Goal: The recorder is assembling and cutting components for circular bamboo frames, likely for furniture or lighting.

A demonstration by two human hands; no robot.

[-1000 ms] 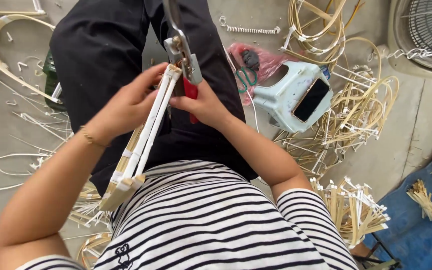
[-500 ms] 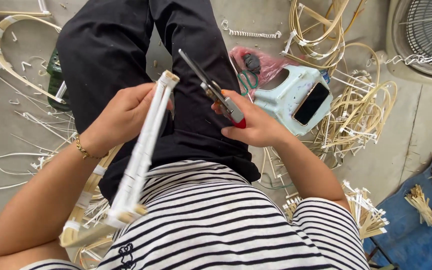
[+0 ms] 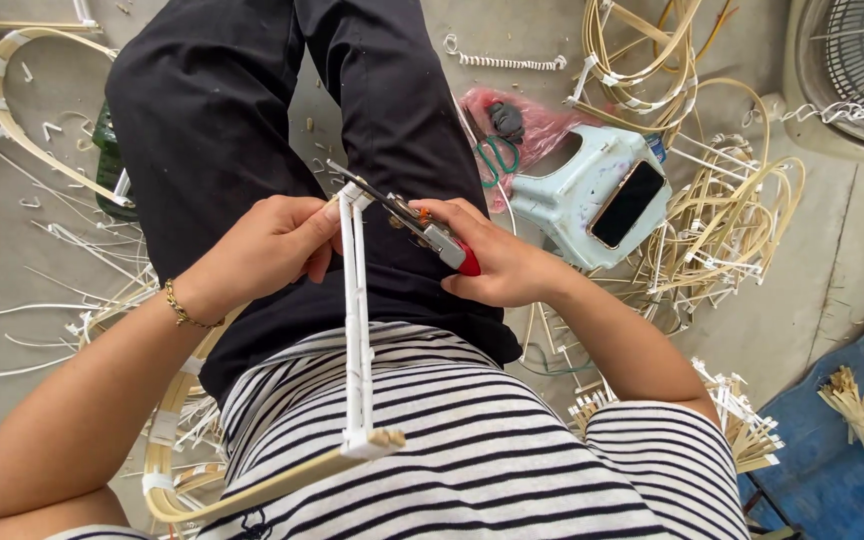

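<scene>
Left hand: the left hand (image 3: 270, 245) is gripping the upper end of a white-wrapped pair of straight cane rods (image 3: 354, 320), fingers curled round it above the lap.
Right hand: the right hand (image 3: 505, 268) is clasping red-handled metal cutting pliers (image 3: 414, 222), whose tips are meeting the top of the rods, just beside the left thumb.
Workpiece: the rods are running down toward the near edge, ending in a white-bound joint with a curved tan cane strip (image 3: 252, 488) that is lying across the striped shirt.
Progress, done: the white wrapping is covering the rods along their whole visible length, and the lower joint is looking bound.
Progress, left: the upper end is being worked at the plier tips; whether they are cutting or pinching cannot be told.
Surroundings: a pale green plastic stool (image 3: 580, 190) carrying a dark phone (image 3: 628, 204) is sitting on the right; looped cane pieces (image 3: 722, 225) are lying beyond it, and white offcuts (image 3: 42, 240) are littering the floor at left.
</scene>
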